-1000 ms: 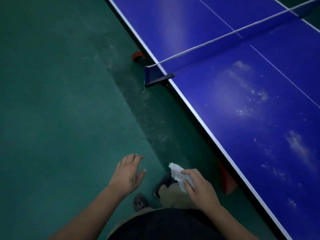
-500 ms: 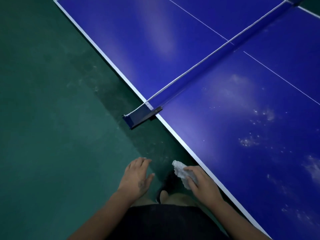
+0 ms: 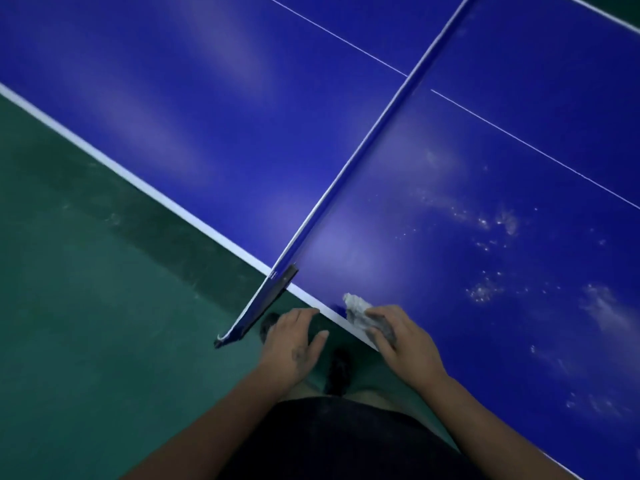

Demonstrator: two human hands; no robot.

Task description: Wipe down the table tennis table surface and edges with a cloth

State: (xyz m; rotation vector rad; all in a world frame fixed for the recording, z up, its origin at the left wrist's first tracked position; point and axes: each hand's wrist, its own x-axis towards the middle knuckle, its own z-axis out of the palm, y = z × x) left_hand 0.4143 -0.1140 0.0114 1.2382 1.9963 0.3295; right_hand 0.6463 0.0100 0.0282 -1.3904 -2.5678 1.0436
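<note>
At the near long edge of a blue tabletop (image 3: 207, 133), seen from above by the person standing against it, the right hand (image 3: 405, 344) grips a crumpled white cloth (image 3: 358, 308), its fingers curled round the wad. The cloth lies on the white border stripe (image 3: 104, 157) and the blue just inside it, a little to the right of the net bracket (image 3: 273, 292). The left hand (image 3: 291, 344) hangs beside the edge over the green floor (image 3: 86, 323), holding nothing, fingers relaxed and slightly spread, the fingertips close to the stripe; whether they touch it cannot be told. The net (image 3: 363, 147) runs away from the bracket across the tabletop to the far side, and its end overhangs the edge just left of the left hand. To the right of the net the surface carries pale dusty smears and specks (image 3: 485, 289), with open blue between them and the cloth. Left of the net the surface shows only soft glare. A thin white centre line (image 3: 519, 140) crosses both halves. The floor to the left lies open and scuffed. Dark shoes (image 3: 337, 368) stand below the hands.
</note>
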